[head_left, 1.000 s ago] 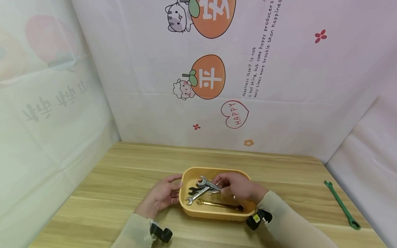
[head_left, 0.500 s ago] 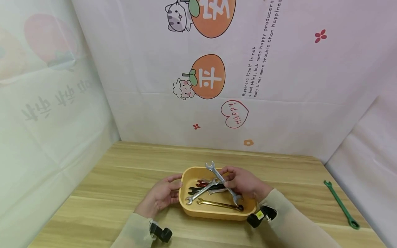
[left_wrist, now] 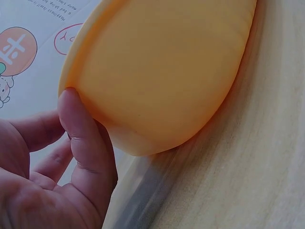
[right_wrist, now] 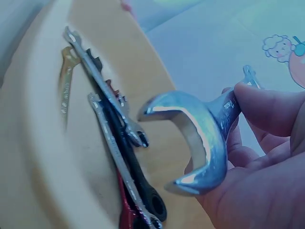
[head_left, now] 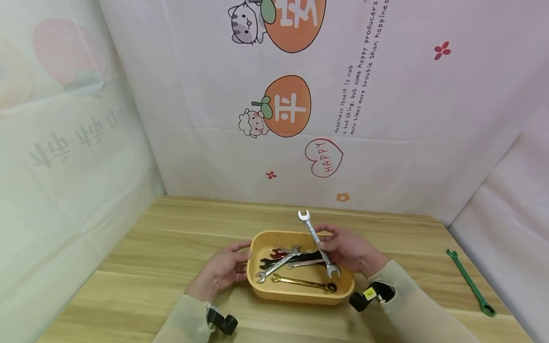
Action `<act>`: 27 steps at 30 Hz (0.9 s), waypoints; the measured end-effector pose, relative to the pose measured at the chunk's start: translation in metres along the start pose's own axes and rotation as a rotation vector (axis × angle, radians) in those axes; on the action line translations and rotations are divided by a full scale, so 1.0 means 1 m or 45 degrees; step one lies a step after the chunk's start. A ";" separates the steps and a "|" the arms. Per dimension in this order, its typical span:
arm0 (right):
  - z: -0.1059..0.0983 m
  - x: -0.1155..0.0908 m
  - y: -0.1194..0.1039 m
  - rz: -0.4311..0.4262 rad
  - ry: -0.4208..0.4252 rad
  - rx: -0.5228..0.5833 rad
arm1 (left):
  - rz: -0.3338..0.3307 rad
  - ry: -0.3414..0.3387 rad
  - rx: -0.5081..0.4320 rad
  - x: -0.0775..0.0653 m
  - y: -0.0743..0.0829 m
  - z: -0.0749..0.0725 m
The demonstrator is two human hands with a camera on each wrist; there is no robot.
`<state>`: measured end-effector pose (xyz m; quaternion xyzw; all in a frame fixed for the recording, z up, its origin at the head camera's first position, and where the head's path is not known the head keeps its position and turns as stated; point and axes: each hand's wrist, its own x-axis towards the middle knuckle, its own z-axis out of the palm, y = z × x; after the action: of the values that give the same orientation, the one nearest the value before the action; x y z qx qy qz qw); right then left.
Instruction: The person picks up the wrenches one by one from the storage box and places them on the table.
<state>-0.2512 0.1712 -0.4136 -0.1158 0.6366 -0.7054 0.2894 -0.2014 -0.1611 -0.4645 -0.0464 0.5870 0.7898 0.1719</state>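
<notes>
"Two hands are at the yellow box [head_left: 296, 299], mid-desk [head_left: 171, 267]. How are they?"

"The right hand [head_left: 349, 250] pinches a silver wrench [head_left: 318, 242] between thumb and fingers, tilted over the box's right end. The left hand [head_left: 223, 269] is half curled, fingertips touching the left rim; I can't tell if it grips."

"What else?"

"Inside, a gold wrench [head_left: 303, 283] lies along the near side. Behind it, a second silver wrench [head_left: 279, 265] crosses a black wrench [head_left: 308, 257]. A green wrench [head_left: 469, 282] lies near the desk's right edge."

"Anything blocked?"

"From the head, the raised wrench and right hand cover the black one's far end. The right wrist view shows its ring, and the held wrench well apart from the pile."
</notes>
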 end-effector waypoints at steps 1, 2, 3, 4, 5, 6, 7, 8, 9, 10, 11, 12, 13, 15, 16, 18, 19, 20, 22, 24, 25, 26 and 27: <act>-0.001 -0.001 -0.001 -0.004 -0.006 0.017 | 0.000 0.000 0.002 0.000 0.000 0.000; -0.003 -0.002 -0.002 -0.009 -0.007 0.034 | -0.004 0.001 0.000 0.000 0.000 0.000; -0.005 -0.003 -0.003 -0.015 -0.006 0.049 | -0.008 0.003 -0.002 0.000 0.000 0.000; -0.007 -0.005 -0.004 -0.023 -0.006 0.060 | -0.009 0.001 0.000 0.000 0.000 0.000; -0.008 -0.006 -0.005 -0.031 -0.004 0.072 | -0.009 -0.001 0.000 -0.001 0.001 0.000; -0.010 -0.008 -0.007 -0.035 0.000 0.080 | -0.008 -0.004 0.000 -0.001 0.001 0.000; -0.013 -0.010 -0.008 -0.038 0.008 0.094 | -0.008 -0.006 -0.001 -0.001 0.001 0.000; -0.015 -0.012 -0.009 -0.044 0.016 0.098 | -0.008 -0.008 -0.002 -0.002 0.001 0.000; -0.017 -0.014 -0.010 -0.048 0.024 0.103 | -0.008 -0.010 -0.002 -0.002 0.001 0.000; -0.020 -0.015 -0.011 -0.052 0.032 0.111 | -0.007 -0.010 -0.002 -0.002 0.001 0.000; -0.022 -0.017 -0.012 -0.055 0.042 0.122 | -0.006 -0.010 -0.002 -0.002 0.002 0.000; -0.025 -0.019 -0.013 -0.058 0.051 0.127 | -0.005 -0.010 -0.001 -0.002 0.002 0.000; -0.028 -0.021 -0.014 -0.065 0.061 0.130 | -0.005 -0.010 0.000 -0.002 0.002 0.000; -0.033 -0.025 -0.014 -0.074 0.074 0.143 | -0.005 -0.009 0.003 -0.002 0.002 0.000; -0.036 -0.027 -0.014 -0.080 0.079 0.148 | -0.005 -0.008 0.003 -0.002 0.001 0.000; -0.042 -0.031 -0.014 -0.089 0.086 0.158 | -0.006 -0.007 0.004 -0.002 0.001 0.000; -0.046 -0.033 -0.013 -0.090 0.090 0.170 | -0.006 -0.007 0.005 -0.001 0.001 0.000; -0.049 -0.035 -0.012 -0.090 0.092 0.182 | -0.006 -0.006 0.006 -0.001 0.001 0.000; -0.055 -0.040 -0.010 -0.095 0.099 0.195 | -0.006 -0.003 0.007 -0.001 0.002 0.000; -0.062 -0.044 -0.007 -0.097 0.098 0.208 | -0.007 -0.002 0.008 -0.001 0.002 0.000; -0.066 -0.047 -0.006 -0.105 0.088 0.213 | -0.007 -0.001 0.008 -0.001 0.002 0.000; -0.070 -0.049 -0.004 -0.114 0.076 0.211 | -0.007 0.000 0.008 -0.001 0.002 0.000; -0.074 -0.051 -0.002 -0.124 0.060 0.209 | -0.007 0.001 0.007 -0.001 0.002 0.000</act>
<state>-0.2502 0.2613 -0.4134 -0.1060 0.5769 -0.7709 0.2481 -0.2009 -0.1613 -0.4626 -0.0479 0.5892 0.7876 0.1738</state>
